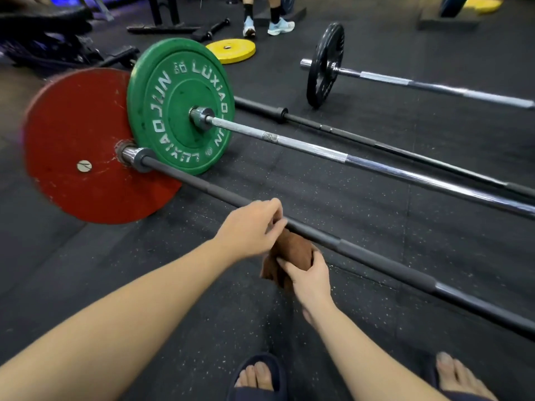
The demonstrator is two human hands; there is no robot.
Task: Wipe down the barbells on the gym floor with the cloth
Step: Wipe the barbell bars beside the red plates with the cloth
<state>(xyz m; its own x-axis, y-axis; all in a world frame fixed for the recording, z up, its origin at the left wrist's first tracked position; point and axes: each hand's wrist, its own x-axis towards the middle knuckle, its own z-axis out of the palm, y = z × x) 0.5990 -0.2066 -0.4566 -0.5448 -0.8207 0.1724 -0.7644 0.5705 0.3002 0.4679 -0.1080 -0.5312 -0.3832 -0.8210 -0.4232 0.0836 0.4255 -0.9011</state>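
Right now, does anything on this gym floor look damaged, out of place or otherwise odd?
Two small things. The red plate on the nearest barbell is scuffed with pale scratches, plain wear. A yellow plate lies flat and loose on the floor, off any bar. Both hands hold the brown cloth beside the bar.

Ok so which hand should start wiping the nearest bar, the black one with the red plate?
Probably the right hand. It already grips the brown cloth just beside the black bar. The left hand only pinches the cloth's top edge near the bar, so it could steady the bar instead.
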